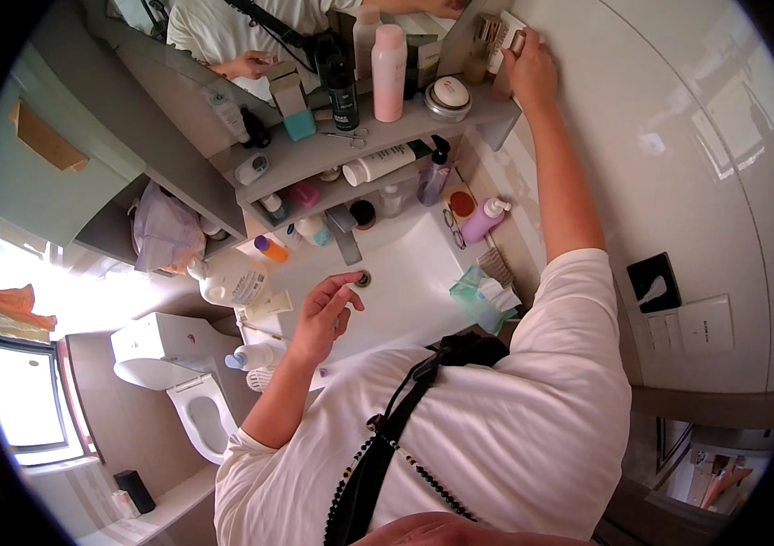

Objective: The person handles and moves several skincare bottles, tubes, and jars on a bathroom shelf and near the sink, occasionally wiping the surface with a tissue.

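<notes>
At the right end of the upper shelf, my right hand (534,71) is closed around a slim bottle (502,86) with a rose-gold cap. Beside it stand another small bottle and a boxy item near the mirror; my fingers partly hide them. Over the white sink (405,291) hovers my left hand (321,317), holding nothing, its index finger stretched out and the others loosely bent. The drain (362,278) lies just past its fingertips. Left of the right hand sit a round white-lidded jar (448,98) and a tall pink spray can (389,73).
Scissors (351,136), a black bottle (342,96) and a teal box (297,123) crowd the upper shelf (314,156). A purple pump bottle (485,220), glasses (453,227) and tissue pack (482,300) line the sink's right side. A toilet (201,400) stands left.
</notes>
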Action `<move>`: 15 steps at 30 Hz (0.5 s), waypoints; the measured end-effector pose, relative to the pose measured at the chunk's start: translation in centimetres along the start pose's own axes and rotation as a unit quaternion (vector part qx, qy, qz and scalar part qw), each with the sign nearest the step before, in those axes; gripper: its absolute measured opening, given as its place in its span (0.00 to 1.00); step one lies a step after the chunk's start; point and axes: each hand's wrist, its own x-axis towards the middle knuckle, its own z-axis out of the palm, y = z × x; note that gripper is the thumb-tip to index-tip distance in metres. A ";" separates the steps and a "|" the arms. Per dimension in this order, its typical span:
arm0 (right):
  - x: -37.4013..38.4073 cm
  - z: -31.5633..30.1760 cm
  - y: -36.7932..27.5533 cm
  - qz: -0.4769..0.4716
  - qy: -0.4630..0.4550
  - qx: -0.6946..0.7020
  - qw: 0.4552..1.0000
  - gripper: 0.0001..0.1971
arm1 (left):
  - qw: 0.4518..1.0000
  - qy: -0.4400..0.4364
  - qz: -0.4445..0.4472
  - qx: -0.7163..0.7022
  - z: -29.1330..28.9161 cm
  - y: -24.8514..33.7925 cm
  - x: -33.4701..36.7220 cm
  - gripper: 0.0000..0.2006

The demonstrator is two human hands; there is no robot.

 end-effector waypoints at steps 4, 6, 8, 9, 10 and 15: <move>0.0 0.4 0.4 -0.025 0.022 -0.004 0.999 0.26 | 1.000 -0.004 0.001 0.010 0.2 0.2 0.0 0.17; -0.1 0.3 -0.1 -0.031 0.032 -0.009 0.999 0.26 | 1.000 -0.005 0.001 0.010 0.2 0.1 -0.1 0.17; -0.2 -0.2 -0.9 -0.002 -0.005 -0.028 1.000 0.25 | 1.000 -0.005 0.001 0.009 0.1 0.1 -0.2 0.17; -0.2 -0.1 -0.6 -0.001 -0.005 -0.029 1.000 0.25 | 1.000 -0.002 0.002 0.009 0.2 0.1 -0.2 0.17; -0.1 0.1 -0.2 -0.030 0.030 -0.048 0.998 0.25 | 1.000 0.001 0.002 0.010 0.2 0.1 -0.2 0.17; -0.2 -0.5 -0.8 -0.056 0.057 -0.058 0.995 0.23 | 1.000 0.009 -0.002 0.002 0.3 0.1 -0.4 0.16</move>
